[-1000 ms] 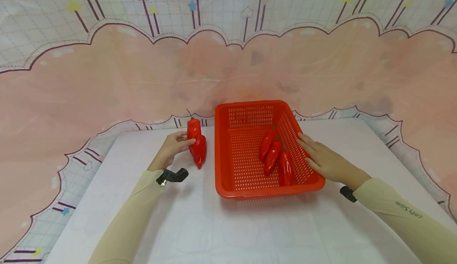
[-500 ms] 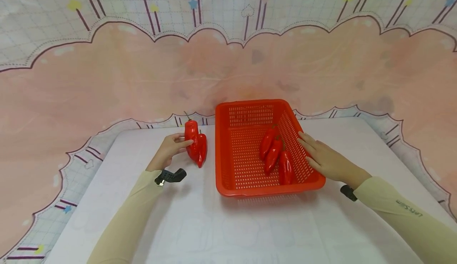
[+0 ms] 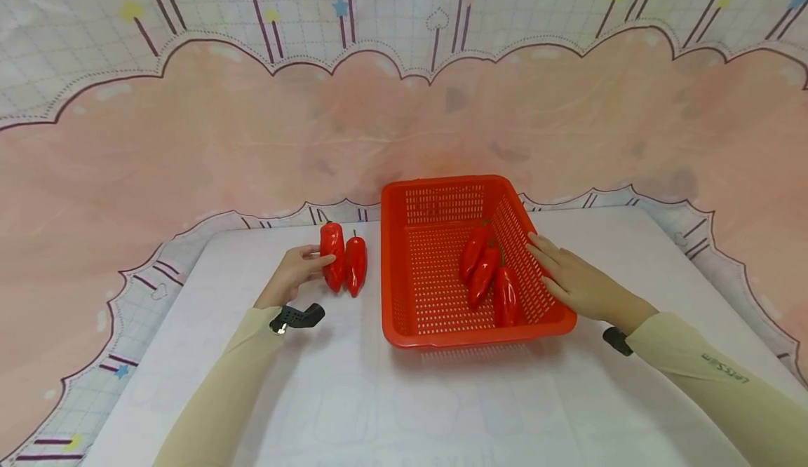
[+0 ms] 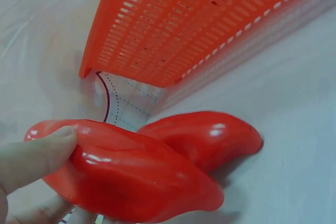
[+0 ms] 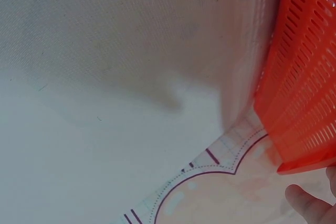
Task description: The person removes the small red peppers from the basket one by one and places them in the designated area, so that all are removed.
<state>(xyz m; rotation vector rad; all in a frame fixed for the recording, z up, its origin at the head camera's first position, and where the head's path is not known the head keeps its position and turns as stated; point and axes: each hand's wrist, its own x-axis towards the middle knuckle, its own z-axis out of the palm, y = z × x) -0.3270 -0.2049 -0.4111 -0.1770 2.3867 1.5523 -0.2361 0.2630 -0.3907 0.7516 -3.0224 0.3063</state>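
Observation:
My left hand (image 3: pixel 294 271) pinches a red pepper (image 3: pixel 332 256) between thumb and fingers, left of the basket; in the left wrist view the thumb lies across the held pepper (image 4: pixel 131 174). Just right of it a second red pepper (image 3: pixel 355 264) lies on the table, stem pointing away. My right hand (image 3: pixel 571 281) rests with extended fingers against the right rim of the red plastic basket (image 3: pixel 394 264). Inside the basket, toward its right side, lie three red peppers (image 3: pixel 482 278). The right wrist view shows only some fingertips (image 5: pixel 304 203) beside the basket wall.
A white cloth covers the table (image 3: pixel 435 411), reaching back to a patterned backdrop (image 3: pixel 303 130) close behind the basket. The basket's slotted side wall (image 4: pixel 184 19) rises just past the loose peppers.
My left hand has drawn the held pepper left and toward me, lowering it beside the second pepper, which shows fully now. The right hand stays on the basket rim.

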